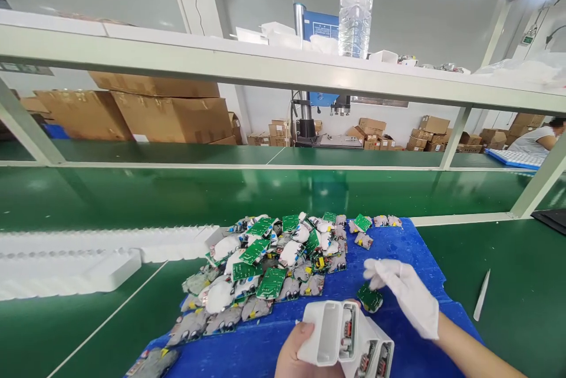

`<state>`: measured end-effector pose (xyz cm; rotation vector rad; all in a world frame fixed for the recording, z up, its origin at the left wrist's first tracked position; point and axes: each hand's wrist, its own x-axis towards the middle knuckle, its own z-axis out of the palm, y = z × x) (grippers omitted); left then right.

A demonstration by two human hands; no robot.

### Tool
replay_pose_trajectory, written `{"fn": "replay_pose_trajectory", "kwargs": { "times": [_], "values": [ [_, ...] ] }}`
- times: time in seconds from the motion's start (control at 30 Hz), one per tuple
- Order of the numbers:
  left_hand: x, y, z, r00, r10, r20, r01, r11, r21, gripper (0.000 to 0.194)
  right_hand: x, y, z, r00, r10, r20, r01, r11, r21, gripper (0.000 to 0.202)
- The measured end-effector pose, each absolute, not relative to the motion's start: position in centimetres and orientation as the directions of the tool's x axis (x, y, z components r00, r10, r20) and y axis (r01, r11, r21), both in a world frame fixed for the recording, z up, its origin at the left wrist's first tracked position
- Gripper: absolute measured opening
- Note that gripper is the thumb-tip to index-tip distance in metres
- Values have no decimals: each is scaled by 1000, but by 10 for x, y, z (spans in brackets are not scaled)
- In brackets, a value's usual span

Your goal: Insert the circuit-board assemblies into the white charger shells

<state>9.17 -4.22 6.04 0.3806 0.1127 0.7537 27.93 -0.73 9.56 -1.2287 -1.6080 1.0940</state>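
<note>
My left hand (294,351), bare, is closed around several white plastic housings (321,334) at the bottom middle. The leftmost housing looks hollow; the others show circuit boards with electronic parts (347,331) inside. My right hand (404,292), in a white glove, is to the right above the blue mat (402,248). Its fingers are loosely bent and appear to hold nothing. Just below them is a green circuit board (370,298); whether they touch it I cannot tell. A large heap of circuit boards (270,282), many with white or grey filler, covers the mat's left part.
White foam trays (106,272) lie on the green table at left. A pointed white tool (481,295) rests at right. Across the back runs a shelf (265,62) carrying a water bottle (356,6). Behind it are cardboard boxes (172,115), a drill press (305,112) and a person (533,141).
</note>
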Motion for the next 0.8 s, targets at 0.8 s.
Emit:
{"fn": "replay_pose_trajectory", "kwargs": {
  "times": [0.8],
  "values": [
    [89,-36,56,667,739,96,-707,588,393,45,304,22,78,-80,996,49,928,92,-361,37]
  ]
}}
